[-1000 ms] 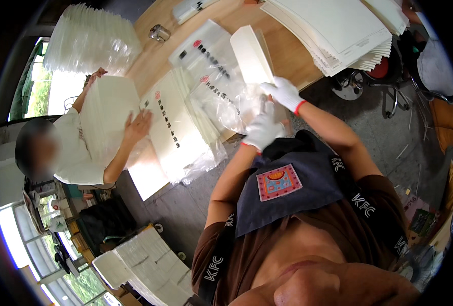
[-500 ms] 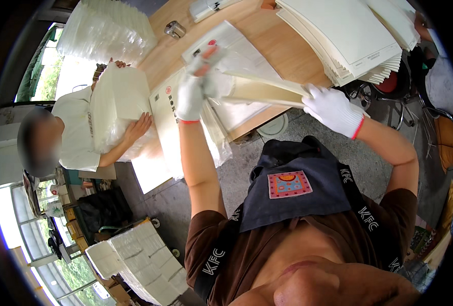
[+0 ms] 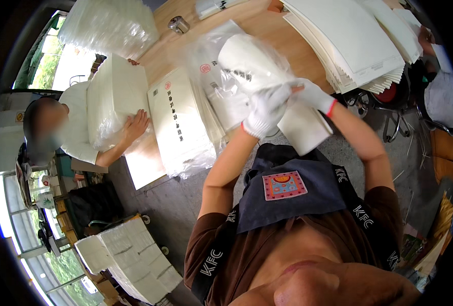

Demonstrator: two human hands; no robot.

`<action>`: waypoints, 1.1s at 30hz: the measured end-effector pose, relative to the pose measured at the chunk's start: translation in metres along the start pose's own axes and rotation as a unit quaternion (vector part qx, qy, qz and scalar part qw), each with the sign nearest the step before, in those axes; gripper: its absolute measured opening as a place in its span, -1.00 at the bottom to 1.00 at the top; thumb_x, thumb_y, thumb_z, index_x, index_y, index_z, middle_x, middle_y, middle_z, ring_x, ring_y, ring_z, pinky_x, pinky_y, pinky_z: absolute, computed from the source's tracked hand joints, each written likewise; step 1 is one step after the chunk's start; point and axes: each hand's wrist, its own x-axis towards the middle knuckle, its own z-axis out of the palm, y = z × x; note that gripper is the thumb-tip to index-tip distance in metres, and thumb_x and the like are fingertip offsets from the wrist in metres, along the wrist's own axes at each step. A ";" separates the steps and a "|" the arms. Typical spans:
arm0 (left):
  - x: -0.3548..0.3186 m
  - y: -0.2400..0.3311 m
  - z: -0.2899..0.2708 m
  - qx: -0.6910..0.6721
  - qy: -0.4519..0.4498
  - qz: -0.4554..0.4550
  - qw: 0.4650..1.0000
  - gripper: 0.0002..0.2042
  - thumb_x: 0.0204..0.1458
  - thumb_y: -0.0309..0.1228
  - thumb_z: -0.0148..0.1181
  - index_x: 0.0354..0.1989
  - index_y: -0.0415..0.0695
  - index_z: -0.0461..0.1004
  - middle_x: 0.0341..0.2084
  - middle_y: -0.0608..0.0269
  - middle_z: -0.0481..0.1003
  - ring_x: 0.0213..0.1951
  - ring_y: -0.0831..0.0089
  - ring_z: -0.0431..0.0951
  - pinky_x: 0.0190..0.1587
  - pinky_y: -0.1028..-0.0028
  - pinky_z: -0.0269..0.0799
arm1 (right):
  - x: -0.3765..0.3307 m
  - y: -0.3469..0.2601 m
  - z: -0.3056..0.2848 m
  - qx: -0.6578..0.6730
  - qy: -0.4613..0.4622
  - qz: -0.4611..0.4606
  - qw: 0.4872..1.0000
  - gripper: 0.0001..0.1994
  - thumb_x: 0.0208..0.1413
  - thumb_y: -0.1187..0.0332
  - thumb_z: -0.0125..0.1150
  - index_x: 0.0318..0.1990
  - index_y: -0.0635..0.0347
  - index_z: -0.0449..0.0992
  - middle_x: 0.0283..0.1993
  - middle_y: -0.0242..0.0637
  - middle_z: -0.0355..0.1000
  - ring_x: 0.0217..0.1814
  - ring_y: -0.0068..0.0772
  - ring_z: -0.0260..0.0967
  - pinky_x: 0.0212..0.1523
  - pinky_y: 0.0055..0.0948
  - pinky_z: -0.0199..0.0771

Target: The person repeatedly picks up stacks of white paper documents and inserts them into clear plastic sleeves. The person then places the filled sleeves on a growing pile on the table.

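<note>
Both my hands wear white knit gloves and meet at the mouth of a clear plastic bag (image 3: 282, 64) over the table's near edge. A curled sheaf of cream paper (image 3: 308, 127) lies partly inside the bag, its near end sticking out below my hands. My left hand (image 3: 266, 109) is closed at the bag's mouth, somewhat blurred. My right hand (image 3: 310, 97) grips the sheaf from the right, its fingers partly hidden. More flat printed bags (image 3: 214, 84) lie under and left of the filled one. Left of these rests a stack of bagged paper packs (image 3: 180, 122).
Tall paper stacks (image 3: 349, 41) stand at the table's right. A metal cup (image 3: 178, 24) and a plastic roll (image 3: 219, 6) sit at the back. On the left, another person's hand (image 3: 137, 122) steadies a paper block (image 3: 117, 94). Wrapped bundles (image 3: 140, 260) stand on the floor, lower left.
My left hand has moved right and nearer, toward my right hand. The paper, earlier spread between my hands, is now curled and partly inside the bag. The person's block has shifted slightly.
</note>
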 end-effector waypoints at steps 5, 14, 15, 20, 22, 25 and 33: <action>-0.007 0.030 0.030 -0.053 -0.099 0.009 0.994 -0.65 -0.14 -0.58 0.01 -0.13 -0.04 0.51 -0.35 0.17 0.55 -0.33 0.21 0.56 -0.30 0.38 0.48 | 0.015 -0.080 0.097 -0.079 0.187 -0.047 0.978 -0.56 0.18 0.27 0.04 0.19 0.23 0.29 0.13 -0.21 0.34 0.11 -0.43 0.32 0.12 -0.42 0.30; -0.107 -0.003 0.046 -0.045 0.075 -0.195 0.977 -0.91 -0.10 -0.56 0.17 -0.41 -0.12 0.43 -0.56 0.15 0.50 -0.54 0.24 0.53 -0.46 0.35 0.43 | -0.047 0.020 0.084 -0.584 0.359 -0.227 0.692 -0.42 -0.21 0.35 0.28 0.09 0.08 0.34 0.08 -0.19 0.28 0.18 -0.12 0.19 0.24 -0.11 0.12; -0.112 0.011 0.045 -0.088 0.058 -0.175 0.979 -0.86 -0.17 -0.57 0.21 -0.41 -0.09 0.44 -0.56 0.18 0.51 -0.57 0.22 0.51 -0.49 0.36 0.41 | -0.037 0.023 0.078 -0.573 0.380 -0.159 0.709 -0.36 -0.22 0.34 0.24 0.16 0.08 0.30 0.15 -0.16 0.22 0.20 -0.10 0.15 0.26 -0.08 0.07; -0.214 -0.040 0.036 0.225 0.023 -0.219 0.949 -0.89 -0.15 -0.51 0.15 -0.43 -0.08 0.39 -0.51 0.26 0.37 -0.49 0.30 0.41 -0.52 0.29 0.32 | -0.036 0.058 0.036 -0.607 0.250 0.049 0.753 -0.80 -0.01 0.24 0.09 -0.30 0.14 0.37 -0.54 -0.17 0.46 -0.55 -0.13 0.44 -0.51 -0.14 0.38; -0.222 -0.033 0.011 0.196 0.071 -0.335 0.919 -0.88 -0.14 -0.53 0.17 -0.47 -0.09 0.34 -0.56 0.27 0.35 -0.51 0.30 0.39 -0.48 0.34 0.32 | -0.048 0.057 0.052 -0.648 0.250 0.009 0.720 -0.81 0.02 0.22 0.05 -0.45 0.14 0.36 -0.62 -0.16 0.43 -0.61 -0.15 0.43 -0.55 -0.17 0.39; -0.232 0.014 0.001 0.034 0.179 -0.484 0.856 -0.83 -0.10 -0.58 0.20 -0.50 -0.12 0.29 -0.58 0.23 0.38 -0.57 0.37 0.33 -0.46 0.44 0.31 | -0.081 0.047 0.076 -0.629 0.184 0.039 0.755 -0.79 0.05 0.20 0.00 -0.44 0.15 0.39 -0.65 -0.19 0.43 -0.65 -0.14 0.41 -0.57 -0.17 0.41; -0.230 0.018 0.004 0.006 0.198 -0.395 0.897 -0.78 -0.21 -0.65 0.20 -0.51 -0.14 0.25 -0.59 0.23 0.31 -0.59 0.44 0.30 -0.53 0.49 0.26 | -0.088 0.053 0.073 -0.595 0.173 0.044 0.784 -0.74 0.02 0.21 -0.03 -0.50 0.21 0.41 -0.68 -0.12 0.39 -0.69 -0.06 0.37 -0.67 -0.08 0.31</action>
